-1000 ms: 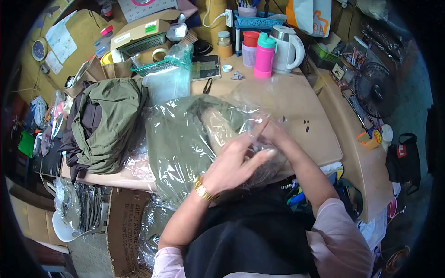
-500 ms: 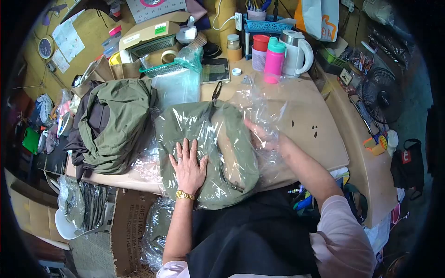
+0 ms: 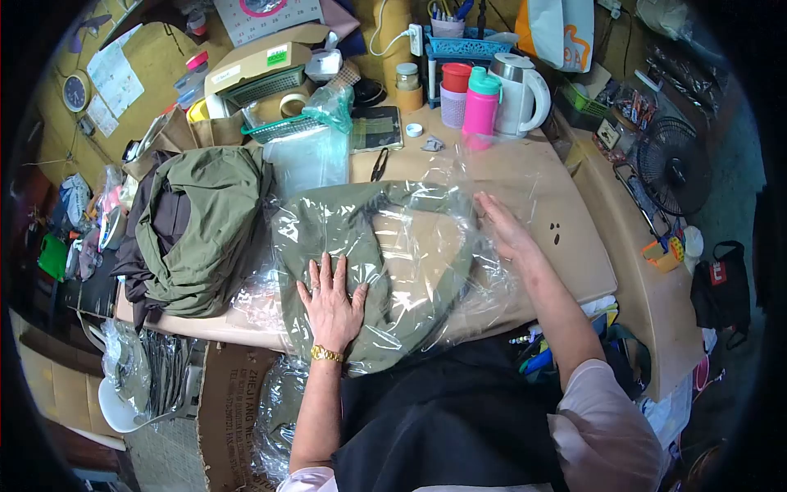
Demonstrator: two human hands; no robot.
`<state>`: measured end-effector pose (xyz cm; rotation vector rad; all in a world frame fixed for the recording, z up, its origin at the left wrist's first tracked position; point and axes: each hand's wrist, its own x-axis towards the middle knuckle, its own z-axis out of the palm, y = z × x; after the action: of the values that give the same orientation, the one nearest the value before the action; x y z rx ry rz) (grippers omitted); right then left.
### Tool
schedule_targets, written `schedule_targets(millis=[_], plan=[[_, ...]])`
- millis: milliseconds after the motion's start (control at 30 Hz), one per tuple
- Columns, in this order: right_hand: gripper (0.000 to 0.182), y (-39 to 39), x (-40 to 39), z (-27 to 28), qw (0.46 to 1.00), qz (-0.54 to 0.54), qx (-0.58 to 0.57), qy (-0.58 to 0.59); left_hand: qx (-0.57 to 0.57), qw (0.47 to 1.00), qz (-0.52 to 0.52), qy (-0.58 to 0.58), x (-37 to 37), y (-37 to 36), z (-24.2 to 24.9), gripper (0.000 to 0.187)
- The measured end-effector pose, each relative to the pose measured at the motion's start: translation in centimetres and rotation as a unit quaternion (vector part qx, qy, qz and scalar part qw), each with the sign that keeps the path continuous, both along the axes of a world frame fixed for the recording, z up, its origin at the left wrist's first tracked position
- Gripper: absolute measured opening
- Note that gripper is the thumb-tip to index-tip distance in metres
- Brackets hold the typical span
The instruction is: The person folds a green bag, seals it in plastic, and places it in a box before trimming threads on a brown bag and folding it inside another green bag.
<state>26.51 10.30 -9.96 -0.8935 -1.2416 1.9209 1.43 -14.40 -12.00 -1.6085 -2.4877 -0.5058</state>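
From the head view, my left hand (image 3: 332,302) lies flat, fingers spread, pressing the near end of the bagged olive garment (image 3: 373,246) in the middle of the surface (image 3: 566,246). My right hand (image 3: 502,225) rests open-palmed on the bag's right edge, gripping nothing. A heap of olive clothes (image 3: 197,230) sits to the left, a pink bottle (image 3: 481,102) beyond.
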Motion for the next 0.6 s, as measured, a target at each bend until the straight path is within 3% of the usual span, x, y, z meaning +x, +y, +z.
schedule_targets(millis=[33, 100, 133, 167, 200, 233, 267, 333, 400, 467, 500, 567, 600], plan=[[0.067, -0.5, 1.2, 0.9, 1.000, -0.003, -0.001, 0.000, -0.001, 1.000, -0.003, 0.000, 0.0, 0.0, 0.0, 0.065], [0.075, -2.1, 3.7, 2.2, 0.961, 0.125, -0.195, 0.151, -0.012, 1.000, 0.001, -0.003, 0.1, 0.0, 0.1, 0.066], [0.075, -3.3, 4.8, 1.8, 0.961, 0.122, -0.196, 0.151, -0.013, 1.000, 0.002, -0.006, 0.2, -0.1, 0.1, 0.066], [0.073, -5.1, 6.1, 1.0, 0.990, 0.131, -0.023, 0.056, -0.015, 1.000, -0.002, -0.007, 0.2, -0.1, 0.0, 0.066], [0.070, -6.6, 7.2, 0.6, 0.978, 0.135, 0.152, -0.042, -0.015, 1.000, 0.000, -0.003, 0.2, -0.1, -0.1, 0.066], [0.061, -8.5, 8.5, 2.4, 0.907, 0.209, 0.304, -0.202, -0.015, 1.000, 0.002, 0.001, 0.1, 0.0, -0.2, 0.065], [0.052, -10.0, 9.8, 4.3, 0.784, 0.270, 0.436, -0.350, -0.018, 1.000, 0.002, 0.000, 0.1, 0.1, -0.2, 0.066], [0.026, -8.3, 15.0, 2.6, 0.842, 0.222, 0.282, -0.402, -0.021, 1.000, 0.002, 0.001, 0.2, 0.1, -0.2, 0.066], [0.019, -5.0, 21.6, 1.8, 0.905, 0.064, 0.194, -0.373, -0.021, 1.000, 0.011, 0.005, 0.4, 0.2, -0.3, 0.066], [0.015, -3.7, 25.8, 2.6, 0.704, -0.086, 0.316, -0.630, -0.024, 1.000, 0.007, 0.010, 0.4, 0.1, -0.2, 0.067], [0.015, -4.4, 24.6, 4.4, 0.702, -0.090, 0.317, -0.631, -0.027, 0.999, 0.011, 0.014, 0.5, 0.2, -0.2, 0.067], [0.019, -8.1, 16.9, 10.3, 0.699, -0.326, 0.432, -0.468, -0.022, 1.000, 0.010, 0.019, 0.5, 0.4, -0.4, 0.067], [0.027, -10.4, 11.3, 12.8, 0.793, -0.309, 0.397, -0.345, -0.022, 0.999, 0.011, 0.021, 0.5, 0.4, -0.4, 0.066]])
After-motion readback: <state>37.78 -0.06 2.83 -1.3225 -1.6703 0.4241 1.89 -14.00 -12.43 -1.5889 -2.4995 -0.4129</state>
